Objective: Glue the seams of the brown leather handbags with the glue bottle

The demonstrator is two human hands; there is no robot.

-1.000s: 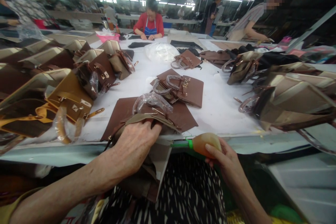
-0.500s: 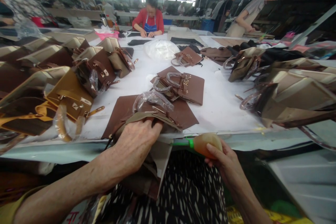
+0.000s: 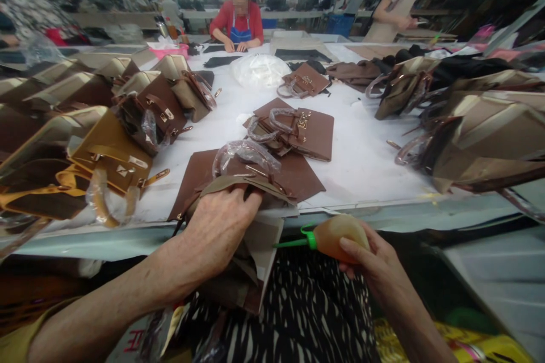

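Observation:
A brown handbag [image 3: 191,173] with plastic-wrapped handles lies at the table's near edge, its lining and a stiff panel hanging over toward my lap. My left hand [image 3: 225,221] grips the bag's lining at the opening, with the fingertips hidden inside the fold. In my right hand [image 3: 366,252] is a glue bottle [image 3: 336,236], amber and soft-sided with a green nozzle. The bottle lies nearly level, and its nozzle tip points left at the edge of the pale panel [image 3: 268,238]. Whether the tip touches the panel, I cannot tell.
More brown handbags [image 3: 313,130] lie beyond on the white table [image 3: 366,164]. Rows of bags stand at the left, among them a mustard one [image 3: 119,153], and others [image 3: 489,142] at the right. A clear plastic bundle [image 3: 259,71] sits farther back. A person in red [image 3: 238,20] works across the table.
The glue bottle has tipped slightly, its nozzle a little lower and its green cap loop now showing. My right hand has shifted slightly right. My left hand keeps its grip on the bag.

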